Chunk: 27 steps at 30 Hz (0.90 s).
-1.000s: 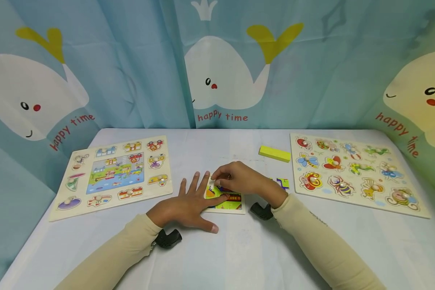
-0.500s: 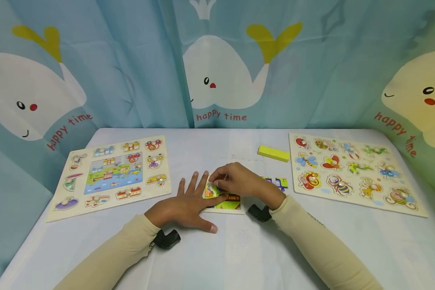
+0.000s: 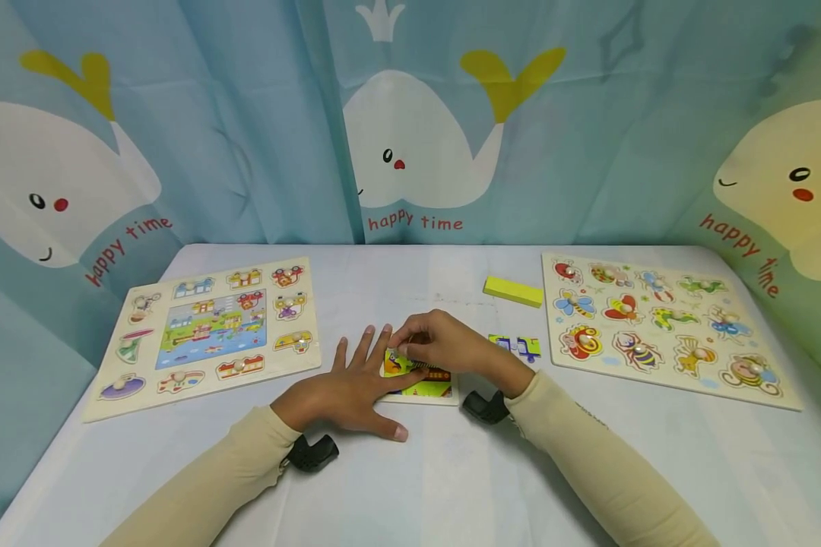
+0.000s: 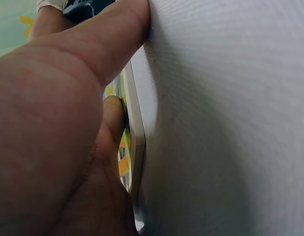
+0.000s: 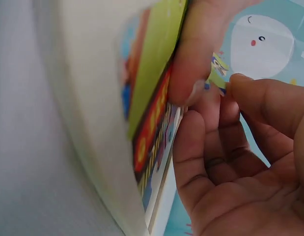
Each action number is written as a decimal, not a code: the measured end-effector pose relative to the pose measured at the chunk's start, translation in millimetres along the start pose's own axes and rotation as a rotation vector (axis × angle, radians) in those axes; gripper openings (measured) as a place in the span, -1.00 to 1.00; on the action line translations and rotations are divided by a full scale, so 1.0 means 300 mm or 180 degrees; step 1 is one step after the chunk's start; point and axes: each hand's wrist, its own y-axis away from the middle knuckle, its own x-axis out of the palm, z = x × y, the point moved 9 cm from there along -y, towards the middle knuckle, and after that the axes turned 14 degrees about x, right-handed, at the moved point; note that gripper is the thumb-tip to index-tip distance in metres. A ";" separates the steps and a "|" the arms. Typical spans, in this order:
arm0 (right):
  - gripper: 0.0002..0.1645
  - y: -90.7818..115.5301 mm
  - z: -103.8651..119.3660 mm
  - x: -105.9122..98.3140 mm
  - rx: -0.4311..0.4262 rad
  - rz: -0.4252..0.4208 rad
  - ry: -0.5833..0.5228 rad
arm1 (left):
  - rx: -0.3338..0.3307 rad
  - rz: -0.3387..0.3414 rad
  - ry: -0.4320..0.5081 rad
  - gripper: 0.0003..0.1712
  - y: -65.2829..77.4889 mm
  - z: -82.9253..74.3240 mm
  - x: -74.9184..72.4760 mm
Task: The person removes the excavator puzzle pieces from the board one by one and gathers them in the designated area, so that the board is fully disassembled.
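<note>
The jigsaw tray (image 3: 438,402) is lying flat on the table (image 3: 445,486). At its left, the left hand (image 3: 345,391) is splaying straight fingers, its index finger resting across the tray. Over the tray's far edge, the right hand (image 3: 445,342) is pinching a jigsaw piece (image 5: 216,77) (mostly hidden).

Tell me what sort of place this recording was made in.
Probably a staged tabletop set-up for puzzle play, perhaps indoors: a pale table, blue whale-print curtains hung close behind it, and flanking picture boards, a vehicle board and a mostly insect board.
</note>
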 end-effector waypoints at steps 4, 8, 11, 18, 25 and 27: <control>-0.78 -0.002 -0.005 0.010 0.0034 0.0089 -0.0111 | 0.0026 -0.0014 0.0043 -0.03 -0.001 -0.002 -0.001; -0.80 -0.001 -0.008 0.024 0.0088 0.0213 -0.0170 | 0.0039 -0.0008 0.0089 -0.04 0.000 -0.003 0.003; -0.80 0.000 -0.013 0.032 0.0152 0.0251 -0.0090 | 0.0026 0.0005 0.0098 -0.04 0.001 -0.002 0.008; -0.73 -0.001 -0.013 0.033 0.0144 0.0234 0.0103 | 0.0039 -0.0029 0.0098 -0.04 0.000 -0.001 0.005; -0.69 -0.006 -0.013 -0.012 0.0092 0.0024 -0.0069 | 0.0005 -0.0016 0.0062 -0.03 0.001 0.002 0.003; -0.69 -0.004 -0.013 -0.030 0.0096 -0.0038 -0.0065 | -0.0007 -0.0015 0.0054 -0.02 0.000 0.002 0.001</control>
